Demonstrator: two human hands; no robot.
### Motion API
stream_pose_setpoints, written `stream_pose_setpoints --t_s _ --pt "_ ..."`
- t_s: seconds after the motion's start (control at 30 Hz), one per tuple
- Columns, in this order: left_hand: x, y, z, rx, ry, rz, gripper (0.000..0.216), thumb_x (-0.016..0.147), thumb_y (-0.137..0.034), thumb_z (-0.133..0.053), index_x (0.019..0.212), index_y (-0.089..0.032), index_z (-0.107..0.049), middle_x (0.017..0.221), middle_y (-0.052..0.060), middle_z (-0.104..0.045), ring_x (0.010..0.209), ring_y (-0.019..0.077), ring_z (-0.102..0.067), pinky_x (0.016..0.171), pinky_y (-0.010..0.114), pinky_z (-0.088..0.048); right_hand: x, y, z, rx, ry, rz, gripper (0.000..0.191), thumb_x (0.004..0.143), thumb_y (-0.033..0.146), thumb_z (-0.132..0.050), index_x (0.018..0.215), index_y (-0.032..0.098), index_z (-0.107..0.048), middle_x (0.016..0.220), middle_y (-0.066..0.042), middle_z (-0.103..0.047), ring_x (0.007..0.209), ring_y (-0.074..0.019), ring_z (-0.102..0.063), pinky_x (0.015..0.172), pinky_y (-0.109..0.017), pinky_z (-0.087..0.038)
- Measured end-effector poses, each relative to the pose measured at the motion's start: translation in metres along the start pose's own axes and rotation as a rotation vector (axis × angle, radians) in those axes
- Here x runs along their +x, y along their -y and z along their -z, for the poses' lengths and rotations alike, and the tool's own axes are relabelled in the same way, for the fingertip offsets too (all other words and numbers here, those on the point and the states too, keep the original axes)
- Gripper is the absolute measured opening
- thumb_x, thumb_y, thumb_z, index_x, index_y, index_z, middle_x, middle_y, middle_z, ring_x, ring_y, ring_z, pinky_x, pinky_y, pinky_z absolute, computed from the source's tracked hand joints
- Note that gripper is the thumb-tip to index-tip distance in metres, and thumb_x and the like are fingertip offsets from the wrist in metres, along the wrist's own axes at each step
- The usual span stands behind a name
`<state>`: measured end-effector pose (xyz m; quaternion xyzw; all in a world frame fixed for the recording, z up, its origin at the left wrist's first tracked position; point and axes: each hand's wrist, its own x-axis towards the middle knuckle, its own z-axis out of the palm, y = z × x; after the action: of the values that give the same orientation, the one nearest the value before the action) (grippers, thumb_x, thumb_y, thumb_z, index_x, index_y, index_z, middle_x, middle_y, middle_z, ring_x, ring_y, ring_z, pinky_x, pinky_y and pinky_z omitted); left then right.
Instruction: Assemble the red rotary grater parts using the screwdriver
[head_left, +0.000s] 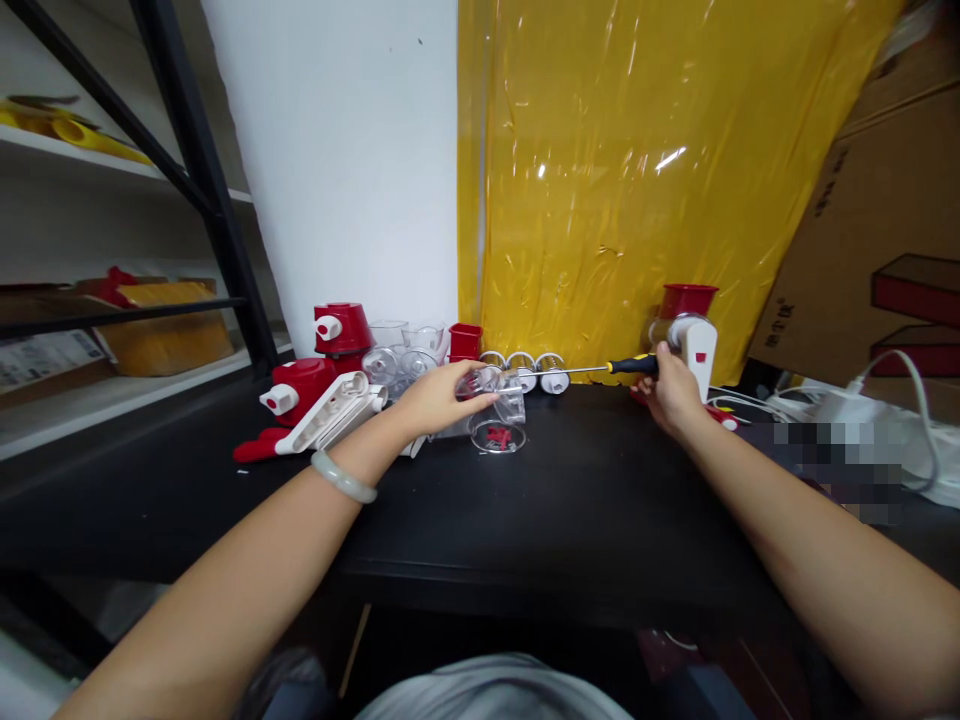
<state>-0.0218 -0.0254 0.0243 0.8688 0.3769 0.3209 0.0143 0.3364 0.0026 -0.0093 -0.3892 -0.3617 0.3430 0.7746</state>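
Note:
My left hand point(442, 397) is closed around a clear plastic part point(510, 400), raised a little above the black tabletop. Fingers wrapped, my right hand point(673, 392) grips a screwdriver point(631, 366) by its black and yellow handle. Its long shaft points left and the tip meets, or lies just in front of, the clear part; which of these I cannot tell. Just below the part sits a round clear dish point(477, 443) with small red pieces point(498, 436) in it. Behind stand several metal-rimmed white drums point(553, 376).
Red housings point(300, 385), white crank arms point(334, 412) and clear hoppers point(390, 365) crowd the left rear. An assembled red and white grinder-like unit point(697, 350) stands behind my right hand. White cables and plugs point(847, 405) lie at the right, near a large cardboard box point(847, 220).

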Motion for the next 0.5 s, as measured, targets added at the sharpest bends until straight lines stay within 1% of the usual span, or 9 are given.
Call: stream_pose_setpoints --t_s 0.03,0.07,0.17,0.23,0.3,0.4,0.47,0.5 --pt "-0.0001 0.0001 0.0001 -0.001 0.002 0.002 0.056 0.085 -0.058 -0.058 0.127 -0.020 -0.058 0.127 0.011 -0.065 0.114 0.0274 -0.062 0.099 0.042 -0.047 -0.0005 0.0008 -0.0002 0.001 0.015 0.007 0.026 0.085 0.043 -0.061 0.074 0.022 -0.050 0.045 0.009 -0.038 0.036 -0.0073 -0.035 0.041 -0.020 -0.043" --pt "-0.0002 0.0003 0.0002 -0.001 0.004 0.004 0.056 0.085 -0.057 -0.058 0.127 -0.021 -0.058 0.127 0.011 -0.065 0.113 0.0275 -0.062 0.098 0.042 -0.048 -0.0012 0.0021 -0.0007 0.018 0.015 -0.003 0.022 0.083 0.039 -0.063 0.074 0.022 -0.051 0.047 0.008 -0.041 0.038 -0.0072 -0.037 0.041 -0.020 -0.042" --pt "-0.0007 0.0014 0.0004 0.004 0.005 0.010 0.055 0.084 -0.056 -0.058 0.128 -0.023 -0.057 0.127 0.011 -0.065 0.112 0.0282 -0.063 0.096 0.043 -0.048 -0.0036 0.0075 -0.0023 0.110 -0.010 -0.095 0.007 0.079 0.027 -0.060 0.078 0.020 -0.057 0.060 0.004 -0.055 0.045 -0.0084 -0.048 0.041 -0.020 -0.042" --pt "-0.0009 0.0018 0.0005 0.005 0.008 0.011 0.055 0.084 -0.056 -0.058 0.129 -0.023 -0.057 0.127 0.011 -0.065 0.111 0.0282 -0.063 0.096 0.043 -0.048 -0.0046 0.0101 -0.0026 0.152 0.002 -0.142 0.008 0.080 0.026 -0.055 0.079 0.020 -0.059 0.066 0.001 -0.059 0.049 -0.0102 -0.053 0.044 -0.022 -0.045" --pt "-0.0010 0.0019 0.0006 0.003 0.010 0.013 0.055 0.085 -0.056 -0.057 0.129 -0.023 -0.056 0.127 0.011 -0.065 0.112 0.0280 -0.063 0.096 0.043 -0.048 -0.0046 0.0107 -0.0021 0.157 0.018 -0.143 0.014 0.082 0.031 -0.053 0.079 0.020 -0.060 0.067 0.000 -0.060 0.051 -0.0119 -0.055 0.045 -0.025 -0.048" --pt "-0.0011 0.0018 0.0007 0.006 0.005 0.013 0.055 0.085 -0.057 -0.057 0.129 -0.024 -0.056 0.127 0.010 -0.065 0.112 0.0280 -0.063 0.096 0.043 -0.048 -0.0029 0.0081 -0.0010 0.093 0.007 -0.065 0.027 0.083 0.047 -0.057 0.075 0.022 -0.058 0.059 0.001 -0.057 0.045 -0.0114 -0.050 0.040 -0.023 -0.043" --pt "-0.0012 0.0018 0.0008 0.009 0.004 0.007 0.055 0.085 -0.058 -0.057 0.128 -0.024 -0.057 0.127 0.010 -0.065 0.112 0.0278 -0.063 0.096 0.043 -0.048 -0.0020 0.0061 -0.0004 0.027 0.013 -0.012 0.031 0.081 0.053 -0.062 0.073 0.023 -0.056 0.049 0.004 -0.047 0.039 -0.0095 -0.041 0.037 -0.022 -0.040" --pt "-0.0012 0.0018 0.0008 0.009 0.005 0.006 0.055 0.085 -0.058 -0.057 0.128 -0.023 -0.057 0.126 0.010 -0.066 0.112 0.0277 -0.063 0.096 0.043 -0.048 -0.0018 0.0056 -0.0002 0.005 0.027 0.000 0.031 0.080 0.052 -0.064 0.073 0.023 -0.055 0.046 0.006 -0.042 0.037 -0.0087 -0.037 0.037 -0.022 -0.040"
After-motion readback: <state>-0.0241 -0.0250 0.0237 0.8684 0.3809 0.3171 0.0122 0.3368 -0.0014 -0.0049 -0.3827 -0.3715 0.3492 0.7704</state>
